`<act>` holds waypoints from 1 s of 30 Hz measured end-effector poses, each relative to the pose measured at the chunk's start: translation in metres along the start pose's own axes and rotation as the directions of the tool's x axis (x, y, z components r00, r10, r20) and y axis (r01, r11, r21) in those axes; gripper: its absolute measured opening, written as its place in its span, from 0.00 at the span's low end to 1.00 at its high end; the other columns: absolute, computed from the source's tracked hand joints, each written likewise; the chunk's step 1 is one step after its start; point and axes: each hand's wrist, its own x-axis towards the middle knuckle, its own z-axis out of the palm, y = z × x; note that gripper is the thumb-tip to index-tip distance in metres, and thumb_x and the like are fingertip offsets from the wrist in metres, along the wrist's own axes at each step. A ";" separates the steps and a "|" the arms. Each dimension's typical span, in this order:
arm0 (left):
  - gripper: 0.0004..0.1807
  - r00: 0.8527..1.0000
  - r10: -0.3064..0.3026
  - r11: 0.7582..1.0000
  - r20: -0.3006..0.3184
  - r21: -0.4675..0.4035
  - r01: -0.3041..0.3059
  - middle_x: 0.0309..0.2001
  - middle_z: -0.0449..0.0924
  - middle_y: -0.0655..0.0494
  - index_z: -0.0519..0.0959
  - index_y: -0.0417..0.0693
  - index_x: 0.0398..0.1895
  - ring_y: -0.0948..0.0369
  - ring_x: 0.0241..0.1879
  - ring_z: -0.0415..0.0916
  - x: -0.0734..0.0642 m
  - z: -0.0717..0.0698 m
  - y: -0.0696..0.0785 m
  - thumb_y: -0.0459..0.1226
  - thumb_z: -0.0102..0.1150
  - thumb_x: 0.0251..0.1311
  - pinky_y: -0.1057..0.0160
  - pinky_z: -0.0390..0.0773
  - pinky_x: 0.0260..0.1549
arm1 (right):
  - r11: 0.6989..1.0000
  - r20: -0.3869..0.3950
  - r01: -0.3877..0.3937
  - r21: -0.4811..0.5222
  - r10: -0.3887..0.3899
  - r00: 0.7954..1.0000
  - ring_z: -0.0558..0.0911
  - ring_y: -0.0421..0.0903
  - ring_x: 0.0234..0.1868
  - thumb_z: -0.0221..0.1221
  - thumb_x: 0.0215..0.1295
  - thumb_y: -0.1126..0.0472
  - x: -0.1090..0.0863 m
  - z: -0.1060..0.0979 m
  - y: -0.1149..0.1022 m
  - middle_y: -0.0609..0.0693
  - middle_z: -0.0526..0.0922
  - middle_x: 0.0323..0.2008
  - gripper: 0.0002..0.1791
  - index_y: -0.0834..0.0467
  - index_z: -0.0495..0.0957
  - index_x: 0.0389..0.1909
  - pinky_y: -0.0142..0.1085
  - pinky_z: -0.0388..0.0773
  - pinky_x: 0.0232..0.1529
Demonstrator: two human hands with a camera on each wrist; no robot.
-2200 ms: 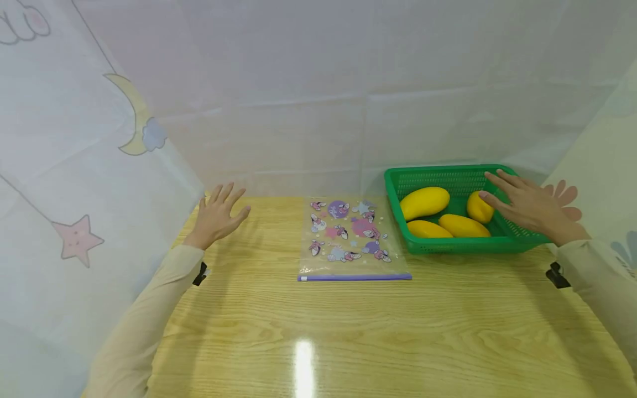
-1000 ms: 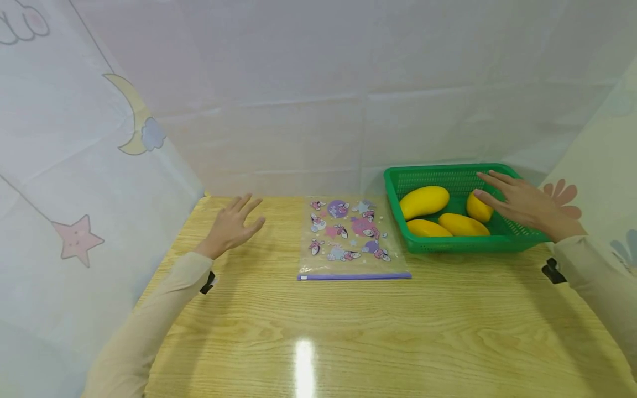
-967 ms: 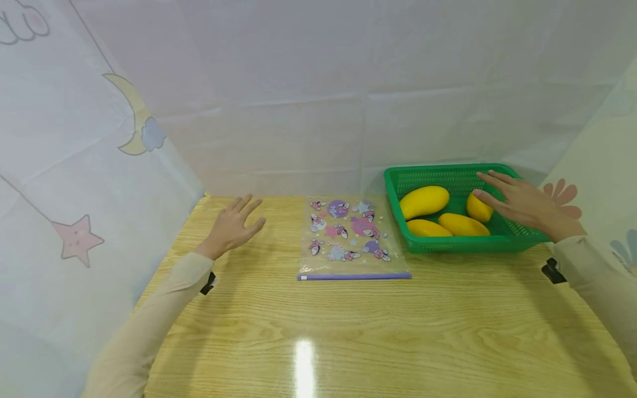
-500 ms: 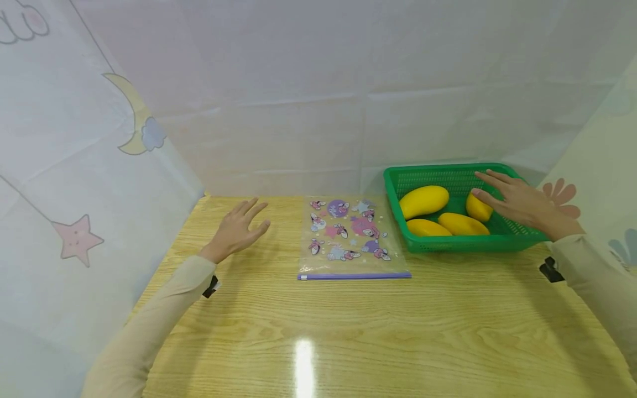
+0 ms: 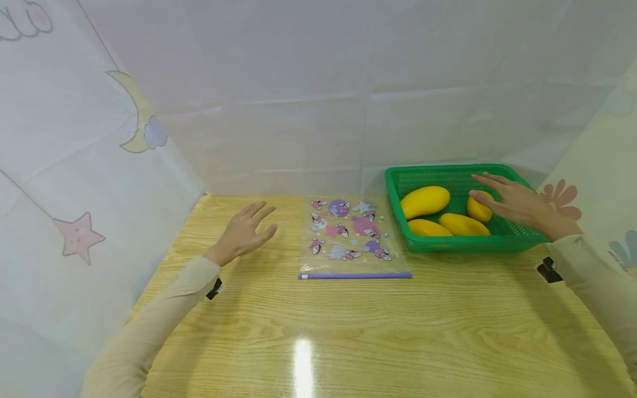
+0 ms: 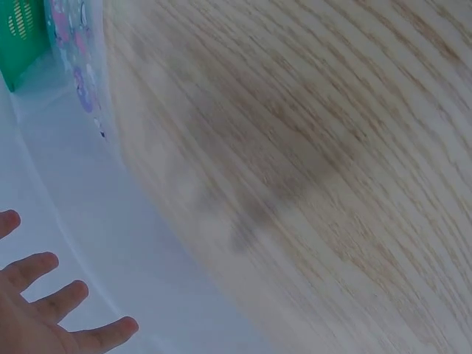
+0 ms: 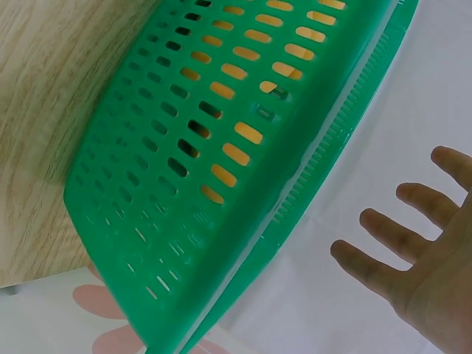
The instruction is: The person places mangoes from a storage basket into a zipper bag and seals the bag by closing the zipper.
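Head view: left grip (image 5: 244, 235) and right grip (image 5: 520, 205) wide, empty. Zipper bag (image 5: 353, 235) at my twelve; green basket (image 5: 468, 246) of mangoes (image 5: 425, 202) at my one. Too low a reach could drag the basket.

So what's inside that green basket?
Four yellow mangoes. The right hand partly covers one; the basket's near rim partly hides the front two. Anything else behind the hand can't be seen.

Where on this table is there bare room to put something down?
The widest patch is the near part of the table, in front of the printed bag and green basket. A smaller strip lies between the left hand and the bag. The far right is crowded: four yellow fruits in the basket, the right hand over its end.
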 end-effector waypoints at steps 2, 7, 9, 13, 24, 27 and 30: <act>0.33 1.000 -0.004 1.000 0.009 0.007 0.004 0.72 0.60 0.40 0.66 0.50 0.73 0.38 0.69 0.56 0.000 0.001 0.002 0.56 0.47 0.71 0.34 0.59 0.62 | 1.000 -0.002 0.005 0.003 -0.004 1.000 0.62 0.78 0.62 0.44 0.77 0.43 0.000 0.001 0.000 0.69 0.48 0.75 0.37 0.57 0.48 0.79 0.71 0.65 0.48; 0.33 0.999 -0.022 1.000 0.039 0.008 0.022 0.72 0.60 0.41 0.66 0.51 0.73 0.38 0.69 0.57 -0.001 0.004 0.011 0.57 0.46 0.70 0.32 0.61 0.60 | 1.000 -0.005 0.013 0.017 -0.013 1.000 0.64 0.77 0.60 0.44 0.77 0.43 0.003 0.002 0.000 0.71 0.51 0.73 0.37 0.57 0.49 0.78 0.70 0.66 0.47; 0.33 0.999 -0.023 1.000 0.048 0.001 0.023 0.72 0.60 0.41 0.66 0.51 0.72 0.38 0.69 0.57 -0.002 0.005 0.015 0.57 0.46 0.70 0.32 0.61 0.61 | 1.000 -0.001 0.012 0.026 -0.012 1.000 0.64 0.77 0.60 0.44 0.77 0.44 0.004 0.002 0.001 0.72 0.51 0.73 0.36 0.57 0.49 0.78 0.70 0.65 0.48; 0.33 0.999 0.005 1.000 0.047 -0.007 -0.004 0.72 0.61 0.41 0.67 0.51 0.72 0.38 0.68 0.59 -0.003 0.010 0.020 0.56 0.47 0.70 0.34 0.61 0.62 | 0.999 0.013 0.004 0.034 -0.004 1.000 0.66 0.79 0.58 0.44 0.77 0.43 0.006 0.002 0.001 0.74 0.52 0.72 0.36 0.57 0.50 0.78 0.71 0.65 0.47; 0.33 0.998 0.044 0.998 0.053 -0.037 -0.042 0.71 0.62 0.41 0.68 0.50 0.71 0.39 0.68 0.59 -0.005 0.019 0.030 0.57 0.48 0.69 0.31 0.63 0.58 | 0.998 0.050 -0.020 0.065 0.017 0.999 0.60 0.80 0.61 0.42 0.77 0.42 0.007 0.001 -0.003 0.76 0.52 0.71 0.37 0.58 0.50 0.78 0.73 0.60 0.50; 0.34 0.997 0.045 0.998 0.066 -0.039 -0.042 0.71 0.62 0.42 0.67 0.51 0.72 0.40 0.68 0.59 -0.004 0.021 0.031 0.57 0.48 0.69 0.33 0.62 0.60 | 0.996 0.060 -0.022 0.091 0.017 0.998 0.57 0.80 0.62 0.41 0.77 0.42 0.007 0.000 -0.004 0.76 0.52 0.71 0.37 0.59 0.50 0.78 0.74 0.57 0.52; 0.34 0.995 0.045 0.998 0.087 -0.049 -0.040 0.72 0.61 0.42 0.67 0.52 0.72 0.40 0.69 0.58 -0.004 0.022 0.032 0.58 0.47 0.69 0.34 0.62 0.61 | 0.993 0.069 -0.029 0.113 0.021 0.997 0.57 0.80 0.63 0.41 0.77 0.41 0.007 0.000 -0.005 0.76 0.51 0.71 0.37 0.59 0.50 0.78 0.74 0.56 0.53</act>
